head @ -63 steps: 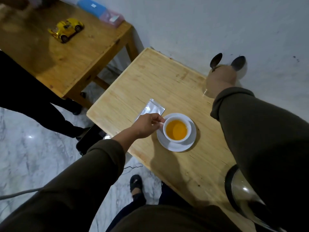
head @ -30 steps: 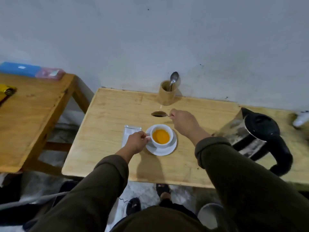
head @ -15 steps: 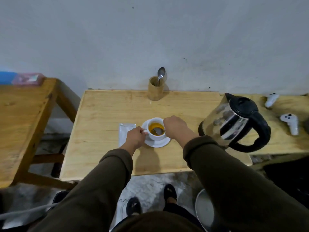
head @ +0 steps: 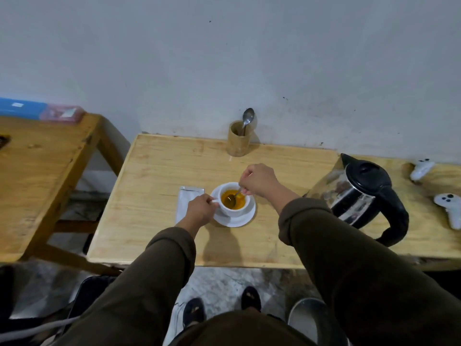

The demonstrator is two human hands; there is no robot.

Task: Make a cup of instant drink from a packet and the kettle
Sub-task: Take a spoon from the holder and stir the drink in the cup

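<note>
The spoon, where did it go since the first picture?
The right hand took the spoon from the wooden holder, carried it to the cup and dipped it into the orange drink. The left hand stayed on the cup's handle; the packet and saucer stayed put.

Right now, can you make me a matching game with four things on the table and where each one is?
Things:
1. spoon in the right hand
2. packet
3. kettle
4. wooden holder

Places:
A. at the back of the table, against the wall
B. dipped into the orange drink in the cup
C. lying flat just left of the saucer
D. standing to the right of the cup

Pairs: 1-B, 2-C, 3-D, 4-A
</note>
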